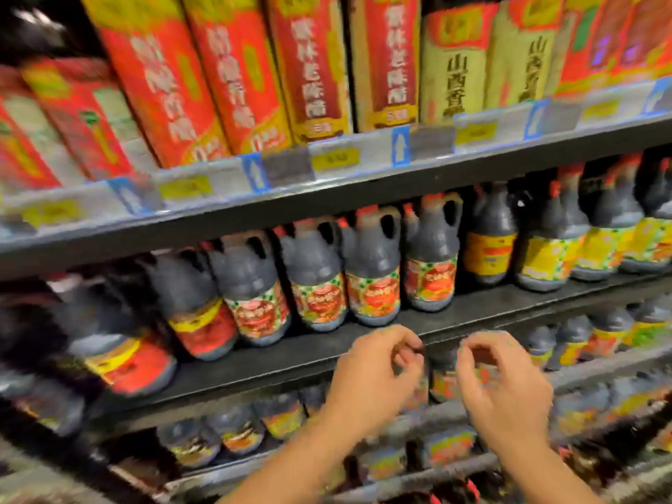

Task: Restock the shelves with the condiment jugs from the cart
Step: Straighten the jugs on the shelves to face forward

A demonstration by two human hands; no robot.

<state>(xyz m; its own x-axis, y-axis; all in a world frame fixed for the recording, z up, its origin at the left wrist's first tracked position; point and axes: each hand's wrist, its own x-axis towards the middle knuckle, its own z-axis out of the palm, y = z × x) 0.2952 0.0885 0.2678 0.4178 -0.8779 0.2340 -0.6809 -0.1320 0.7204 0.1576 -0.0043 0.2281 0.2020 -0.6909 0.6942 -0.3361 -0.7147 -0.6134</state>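
Observation:
Dark condiment jugs [372,271] with red caps, loop handles and red-green labels stand in a row on the middle shelf [483,307]. My left hand [374,376] and my right hand [505,387] hover side by side just in front of that shelf's front edge, below the jugs. Both have loosely curled fingers and hold nothing that I can see. Between the two hands a jug [442,376] on the lower shelf shows partly. The picture is blurred by motion. No cart is in view.
Tall red and yellow labelled bottles [309,67] fill the top shelf above a price-tag rail [334,158]. Yellow-labelled jugs [545,256] stand at the right, red-banded jugs [196,314] at the left. Smaller jugs [232,431] crowd the lower shelves.

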